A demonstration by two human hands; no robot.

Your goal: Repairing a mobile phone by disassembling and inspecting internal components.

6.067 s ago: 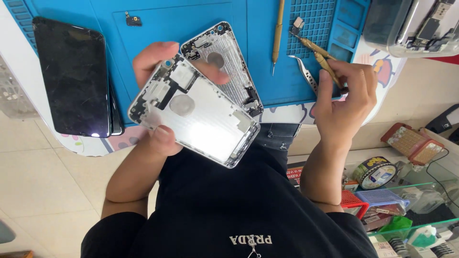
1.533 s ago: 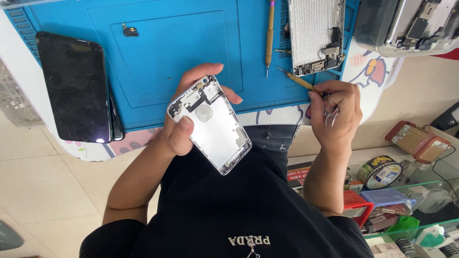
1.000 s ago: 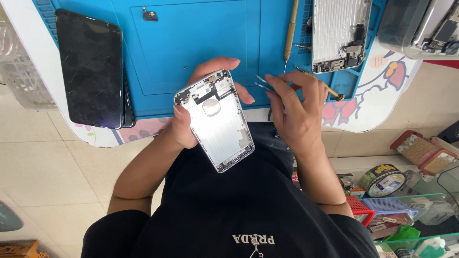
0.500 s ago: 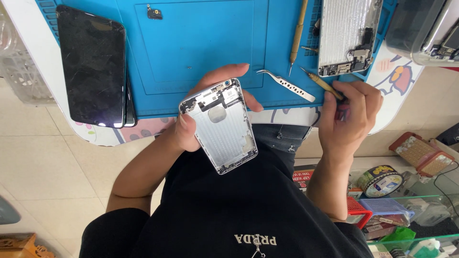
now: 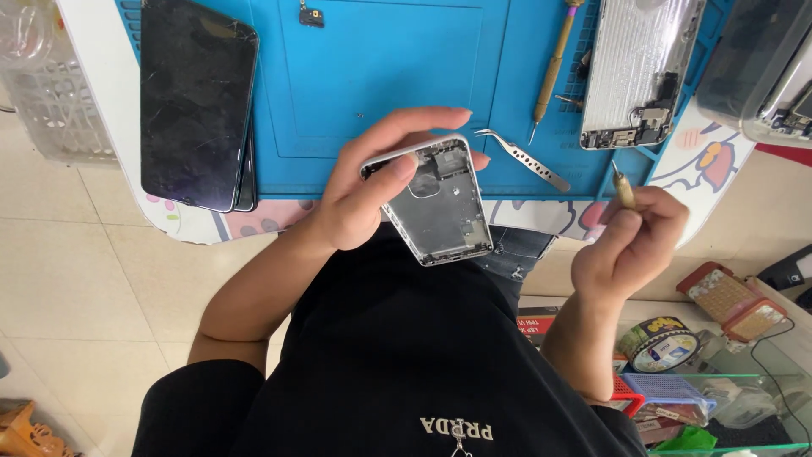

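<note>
Currently we hold the stripped phone shell (image 5: 440, 203) in the left hand (image 5: 364, 199), above the surface (image 5: 381, 76) edge — right hand (image 5: 634, 245) pinching a screwdriver (image 5: 624, 188). Screen panel (image 5: 639, 72) already removed; reassembly remains.

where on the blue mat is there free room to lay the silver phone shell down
The widest bare patch is the blue mat's middle, between the cracked dark phone and the wooden-handled screwdriver, above the left hand holding the silver phone shell. Only a small black part sits at its top edge. The right side is crowded: tweezers and a second housing.
</note>
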